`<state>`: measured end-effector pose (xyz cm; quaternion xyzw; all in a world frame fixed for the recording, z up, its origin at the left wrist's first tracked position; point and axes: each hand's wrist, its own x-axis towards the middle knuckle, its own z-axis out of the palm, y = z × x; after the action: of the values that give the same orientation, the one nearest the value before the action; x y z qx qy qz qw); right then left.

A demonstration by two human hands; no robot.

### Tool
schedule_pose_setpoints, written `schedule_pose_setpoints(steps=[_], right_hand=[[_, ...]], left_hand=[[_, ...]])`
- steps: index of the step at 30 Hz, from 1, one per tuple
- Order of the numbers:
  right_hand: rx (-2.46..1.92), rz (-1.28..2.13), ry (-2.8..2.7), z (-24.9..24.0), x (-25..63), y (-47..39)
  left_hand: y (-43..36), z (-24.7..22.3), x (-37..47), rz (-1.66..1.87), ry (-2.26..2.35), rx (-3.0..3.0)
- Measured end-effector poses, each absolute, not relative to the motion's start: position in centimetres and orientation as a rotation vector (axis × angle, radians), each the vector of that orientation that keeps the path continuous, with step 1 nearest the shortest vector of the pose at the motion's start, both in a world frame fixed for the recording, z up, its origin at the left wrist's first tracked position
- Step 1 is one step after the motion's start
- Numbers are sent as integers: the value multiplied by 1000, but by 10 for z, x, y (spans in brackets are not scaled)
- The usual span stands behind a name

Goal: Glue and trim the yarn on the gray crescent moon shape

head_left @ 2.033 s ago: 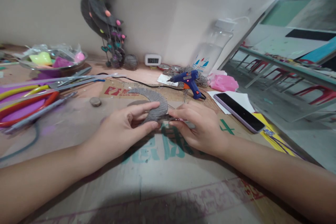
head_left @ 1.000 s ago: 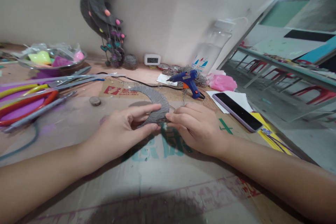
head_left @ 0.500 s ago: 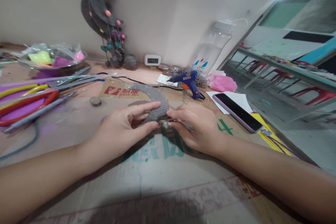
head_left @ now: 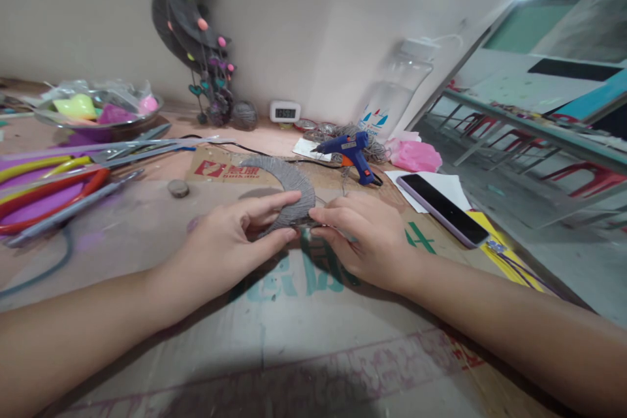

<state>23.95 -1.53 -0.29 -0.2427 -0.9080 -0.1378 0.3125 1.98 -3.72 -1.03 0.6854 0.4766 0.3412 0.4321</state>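
A crescent moon shape wound with grey yarn is held above the cardboard in the head view. My left hand is closed around its lower part, thumb in front and forefinger along the inner curve. Against the crescent's right edge, my right hand pinches with thumb and forefinger. Thin grey yarn runs from the tangle at the back down toward that hand; the fingertips hide most of what they pinch. The crescent's lower tip is partly covered by my left fingers.
Behind lie a blue glue gun and tangled yarn. A phone rests at right, near a water bottle. Scissors and a metal bowl are at left. A decorated moon hanging is on the wall.
My right fingertips have shifted slightly left, closer against the crescent's edge. My left hand and the crescent stay almost where they were.
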Motion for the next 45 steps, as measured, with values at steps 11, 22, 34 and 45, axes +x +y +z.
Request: schedule_pose_setpoints(steps=[11,22,34,45], right_hand=[[-651,-364,-2405,-2,238,-17],[-707,-227,-2384,-6,241,-16],[-717,-257,-2372,-6,242,-15],[-648,-330,-2387,-4,239,-16]], left_hand=[[-37,-13,21,846,1127,1572],[-36,-9,23,844,1111,1553],[-37,-10,21,848,1083,1541],[-37,-13,21,858,1055,1602]])
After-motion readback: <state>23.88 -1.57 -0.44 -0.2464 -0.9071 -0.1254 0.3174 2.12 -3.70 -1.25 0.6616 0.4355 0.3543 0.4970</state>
